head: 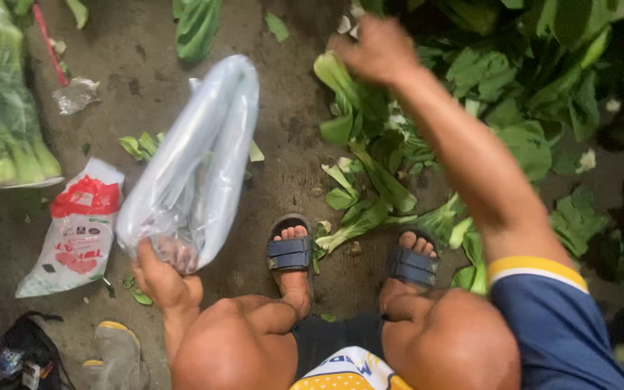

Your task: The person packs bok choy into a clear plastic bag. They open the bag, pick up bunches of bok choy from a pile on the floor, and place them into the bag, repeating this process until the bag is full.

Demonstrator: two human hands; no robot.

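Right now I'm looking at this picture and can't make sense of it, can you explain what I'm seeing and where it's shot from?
The one picture comes from a camera worn on a person's head, looking down at their own knees, sandalled feet and hands. No machine is involved. The left hand grips a clear plastic bag by its lower end. The right hand reaches out to a pile of leafy greens on the concrete floor. Loose leaves lie near the feet. At left are a bagged bundle of greens and a red-and-white plastic bag.
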